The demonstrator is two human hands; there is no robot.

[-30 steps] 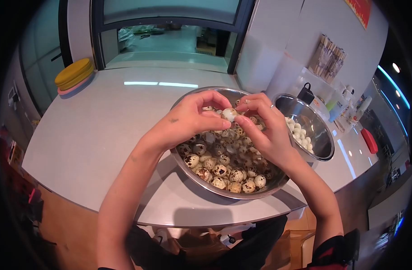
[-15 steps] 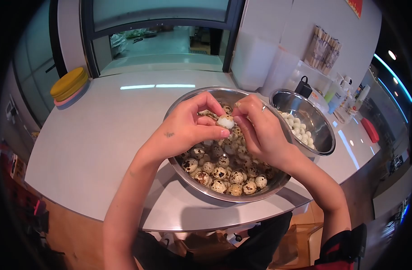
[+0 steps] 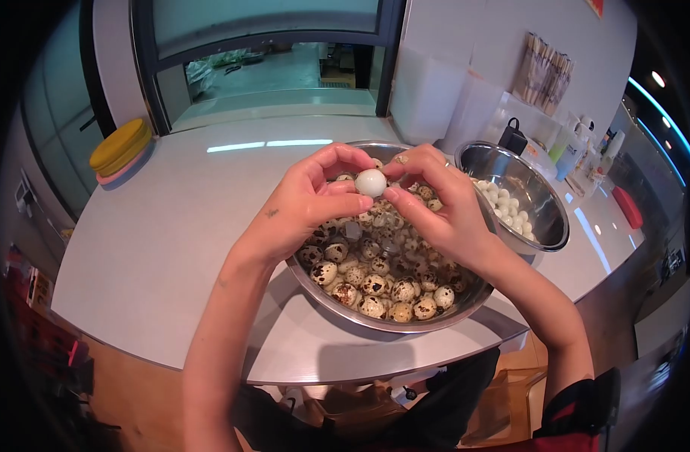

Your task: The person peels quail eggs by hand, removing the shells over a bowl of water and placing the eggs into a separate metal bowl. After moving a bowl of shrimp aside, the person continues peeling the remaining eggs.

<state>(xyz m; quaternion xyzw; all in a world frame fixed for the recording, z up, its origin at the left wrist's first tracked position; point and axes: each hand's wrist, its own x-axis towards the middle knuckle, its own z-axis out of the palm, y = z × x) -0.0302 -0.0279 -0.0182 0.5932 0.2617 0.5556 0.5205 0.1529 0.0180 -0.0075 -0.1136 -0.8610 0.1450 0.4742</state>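
Note:
A smooth white peeled egg (image 3: 371, 183) is held over a large metal bowl (image 3: 394, 326). My left hand (image 3: 311, 200) grips it between thumb and fingers. From the other side, my right hand (image 3: 439, 203) has thumb and index finger at the egg's right edge, with a bit of shell stuck on a finger. Below the hands, speckled quail eggs (image 3: 373, 285) lie in water in the bowl. A smaller metal bowl (image 3: 547, 197) to the right contains peeled white eggs (image 3: 510, 211).
Yellow and pink round items (image 3: 121, 148) are stacked at the table's (image 3: 156, 248) left. Behind the small bowl are a black object (image 3: 513, 138), bottles (image 3: 569, 157) and bundled wrapped sticks (image 3: 544, 74). A red case (image 3: 627, 208) lies at the right edge.
More of the egg's smooth white surface shows, where brownish shell or membrane was on its top. Both hands have risen slightly in view, and the scene has shifted a little to the right.

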